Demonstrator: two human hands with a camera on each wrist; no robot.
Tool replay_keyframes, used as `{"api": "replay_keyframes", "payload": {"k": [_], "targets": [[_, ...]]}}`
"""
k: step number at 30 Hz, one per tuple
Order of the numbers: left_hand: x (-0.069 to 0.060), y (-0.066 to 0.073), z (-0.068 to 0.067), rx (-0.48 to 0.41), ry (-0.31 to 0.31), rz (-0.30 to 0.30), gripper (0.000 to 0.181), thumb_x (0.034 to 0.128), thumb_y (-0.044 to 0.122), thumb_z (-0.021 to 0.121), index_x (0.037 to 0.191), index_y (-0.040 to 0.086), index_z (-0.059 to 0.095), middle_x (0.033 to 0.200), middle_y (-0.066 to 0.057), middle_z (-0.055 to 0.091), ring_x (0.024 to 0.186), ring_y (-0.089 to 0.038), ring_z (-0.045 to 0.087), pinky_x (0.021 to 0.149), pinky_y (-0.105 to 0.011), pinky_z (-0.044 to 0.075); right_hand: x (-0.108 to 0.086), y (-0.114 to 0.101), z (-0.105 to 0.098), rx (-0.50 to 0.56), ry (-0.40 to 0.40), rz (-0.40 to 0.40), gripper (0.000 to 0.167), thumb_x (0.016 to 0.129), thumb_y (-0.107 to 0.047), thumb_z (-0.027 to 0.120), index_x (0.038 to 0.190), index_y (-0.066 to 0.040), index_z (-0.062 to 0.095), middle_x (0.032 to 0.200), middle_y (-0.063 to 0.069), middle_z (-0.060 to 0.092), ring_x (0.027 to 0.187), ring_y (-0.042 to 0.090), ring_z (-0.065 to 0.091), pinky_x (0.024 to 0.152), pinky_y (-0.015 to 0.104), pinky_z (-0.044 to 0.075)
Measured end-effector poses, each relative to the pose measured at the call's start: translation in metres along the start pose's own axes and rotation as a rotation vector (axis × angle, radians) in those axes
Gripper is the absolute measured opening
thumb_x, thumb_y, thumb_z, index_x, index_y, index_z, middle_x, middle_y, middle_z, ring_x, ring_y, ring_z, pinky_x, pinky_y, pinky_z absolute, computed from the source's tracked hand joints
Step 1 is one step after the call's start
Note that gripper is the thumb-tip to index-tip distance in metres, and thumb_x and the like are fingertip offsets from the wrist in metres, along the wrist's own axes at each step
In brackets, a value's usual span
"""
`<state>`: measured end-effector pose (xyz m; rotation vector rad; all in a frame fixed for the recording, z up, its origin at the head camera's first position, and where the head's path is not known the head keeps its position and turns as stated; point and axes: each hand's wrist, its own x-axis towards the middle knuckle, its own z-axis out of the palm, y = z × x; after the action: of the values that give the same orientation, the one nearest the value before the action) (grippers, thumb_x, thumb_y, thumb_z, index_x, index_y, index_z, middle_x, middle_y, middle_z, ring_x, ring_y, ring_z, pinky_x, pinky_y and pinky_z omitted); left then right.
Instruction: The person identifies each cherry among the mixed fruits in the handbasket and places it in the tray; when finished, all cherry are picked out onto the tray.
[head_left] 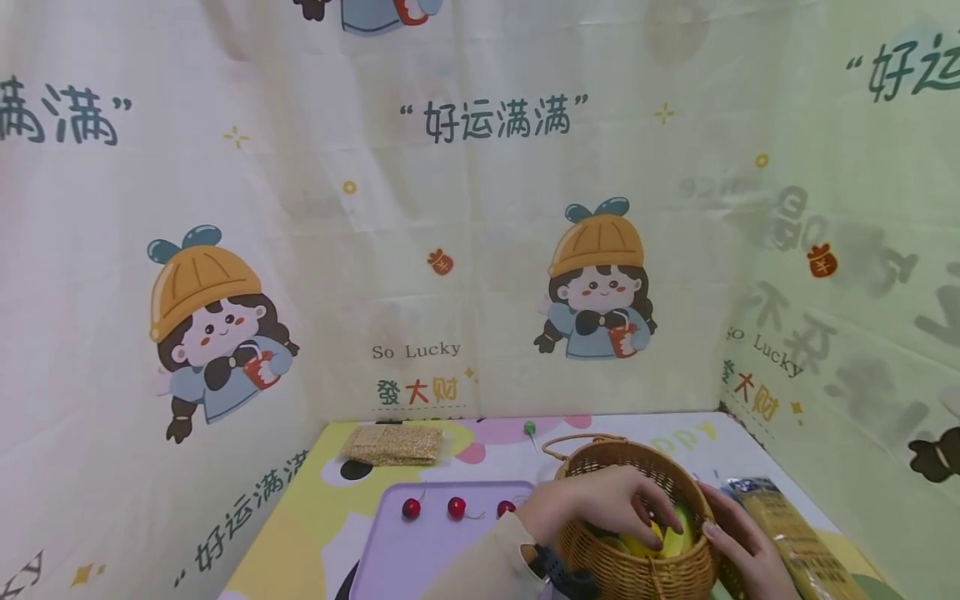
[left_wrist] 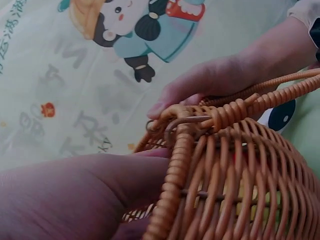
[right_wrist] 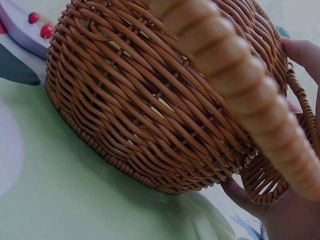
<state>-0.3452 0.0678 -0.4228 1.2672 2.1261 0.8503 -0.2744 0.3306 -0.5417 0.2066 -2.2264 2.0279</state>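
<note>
In the head view, the basket (head_left: 652,579) is standing on the worktop (head_left: 285,542) at 5 o'clock, and the right hand (head_left: 750,546) is gripping its rim at 3 o'clock, thumb over the edge, apparently to steady it. The left hand (head_left: 626,496) is resting with bent fingers inside, among yellow-green fruit (head_left: 677,546); its thumb is not showing, so whether it is clamped on any I cannot tell. At the basket's 9 o'clock a tray (head_left: 408,560) is carrying three cherries (head_left: 457,507), spaced so they are lying apart, the third partly covered by the forearm. A noodle pack (head_left: 802,542) is lying at 3 o'clock, partly behind the right hand. In the left wrist view, the rim is hiding the left fingertips, and the fruit is showing only as patches through the weave at 4 o'clock. In the right wrist view, the blurred handle (right_wrist: 240,80) is crossing towards 4 o'clock, the right edge is cutting off the hand, and the basket's inside is staying unseen.
</note>
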Motion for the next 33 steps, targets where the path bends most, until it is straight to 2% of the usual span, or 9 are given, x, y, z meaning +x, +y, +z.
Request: {"api": "replay_keyframes", "payload": {"k": [3,5,9,13,17,23,27,30,33], "targets": [[0.006,0.0,0.003,0.013,-0.123,-0.005,0.032,0.1059,0.007,0.073,0.137,0.012,0.078,0.133,0.002,0.081,0.11,0.006,0.072,0.092,-0.01,0.057,-0.001,0.0,0.0,-0.003,0.012,0.017,0.062,0.118,-0.02,0.053,0.174,-0.008,0.03,0.132,-0.044,0.057,0.117,-0.02,0.058,0.085,0.023,0.062],[0.01,0.001,0.005,0.043,-0.19,-0.026,0.035,0.1064,0.009,0.071,0.141,0.012,0.077,0.131,0.005,0.081,0.111,0.008,0.071,0.094,-0.009,0.055,-0.001,0.0,0.0,-0.009,0.013,0.013,0.062,0.118,-0.019,0.053,0.174,-0.007,0.03,0.133,-0.044,0.057,0.118,-0.02,0.058,0.086,0.023,0.062],[0.016,0.002,0.01,0.116,-0.247,-0.08,0.039,0.1038,0.011,0.073,0.142,0.016,0.077,0.121,0.014,0.081,0.105,0.011,0.067,0.091,-0.007,0.054,0.0,0.0,0.0,-0.015,0.009,0.002,0.062,0.118,-0.018,0.053,0.174,-0.007,0.03,0.135,-0.044,0.056,0.118,-0.021,0.057,0.086,0.022,0.061],[0.023,0.003,0.016,0.17,-0.252,-0.089,0.036,0.1034,0.01,0.073,0.138,0.016,0.078,0.113,0.015,0.078,0.097,0.009,0.063,0.088,-0.006,0.053,0.001,0.001,-0.001,-0.001,0.003,-0.002,0.062,0.118,-0.017,0.053,0.174,-0.007,0.03,0.134,-0.044,0.056,0.118,-0.021,0.057,0.086,0.022,0.061],[0.027,0.002,0.019,0.157,-0.272,-0.095,0.038,0.1039,0.008,0.073,0.141,0.014,0.077,0.114,0.011,0.079,0.095,0.008,0.062,0.089,-0.006,0.053,0.001,0.003,-0.001,0.023,-0.004,-0.018,0.06,0.118,-0.014,0.052,0.174,-0.009,0.032,0.135,-0.043,0.058,0.119,-0.019,0.059,0.086,0.022,0.062],[0.029,-0.001,0.021,0.058,-0.318,-0.129,0.048,0.1064,0.005,0.069,0.154,0.011,0.068,0.136,0.002,0.079,0.102,0.008,0.063,0.094,-0.006,0.051,0.001,0.003,0.002,0.036,0.003,-0.046,0.056,0.117,-0.009,0.052,0.172,-0.013,0.04,0.136,-0.041,0.06,0.119,-0.02,0.058,0.087,0.019,0.06],[0.029,-0.003,0.023,0.036,-0.316,-0.106,0.045,0.1048,0.003,0.07,0.15,0.007,0.07,0.127,0.0,0.081,0.097,0.007,0.062,0.092,-0.006,0.052,0.0,0.005,0.002,0.051,0.009,-0.031,0.054,0.117,-0.009,0.052,0.17,-0.018,0.043,0.135,-0.041,0.061,0.118,-0.019,0.059,0.086,0.02,0.06],[0.03,-0.001,0.022,0.081,-0.288,-0.078,0.04,0.1047,0.006,0.07,0.144,0.008,0.074,0.118,0.003,0.08,0.093,0.006,0.062,0.089,-0.006,0.052,-0.001,0.005,0.0,0.064,-0.006,-0.03,0.056,0.117,-0.009,0.05,0.171,-0.017,0.041,0.136,-0.041,0.061,0.119,-0.018,0.06,0.086,0.021,0.061],[0.031,0.0,0.02,0.179,-0.227,-0.056,0.035,0.105,0.011,0.071,0.14,0.013,0.077,0.115,0.012,0.079,0.095,0.01,0.062,0.089,-0.004,0.051,-0.001,0.004,-0.002,0.045,-0.004,-0.015,0.057,0.118,-0.012,0.052,0.173,-0.014,0.038,0.135,-0.042,0.059,0.118,-0.019,0.059,0.087,0.021,0.061]]}}
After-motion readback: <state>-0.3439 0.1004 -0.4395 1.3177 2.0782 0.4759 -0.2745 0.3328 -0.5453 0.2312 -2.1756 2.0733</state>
